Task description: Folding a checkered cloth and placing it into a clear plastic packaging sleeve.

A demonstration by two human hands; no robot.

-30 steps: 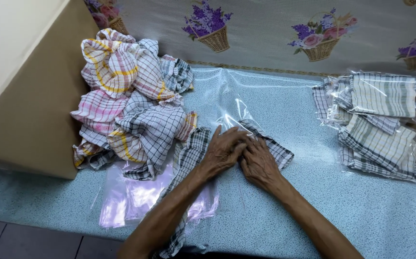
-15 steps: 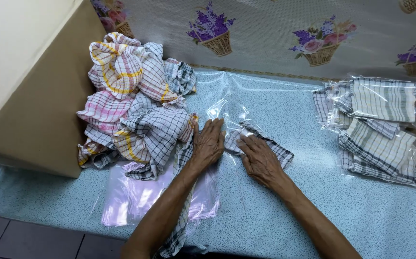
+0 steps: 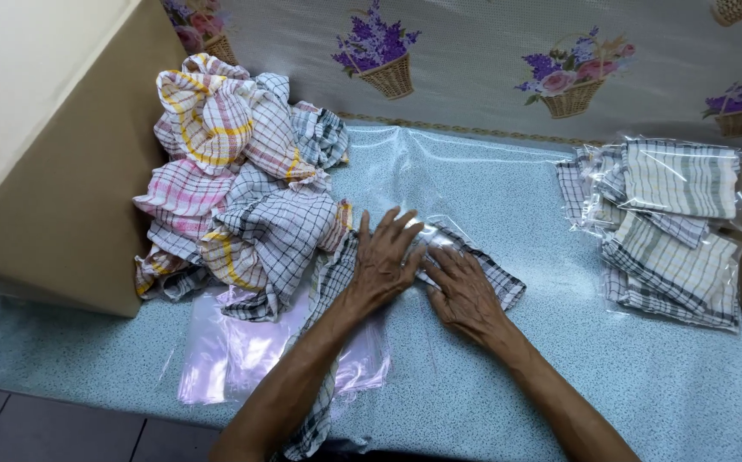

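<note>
Bagging step: left hand and right hand, fingers spread flat and gripping nothing, press a folded checked cloth against a clear plastic bag at mid-table; the next move likely calls for opening the bag's mouth
</note>
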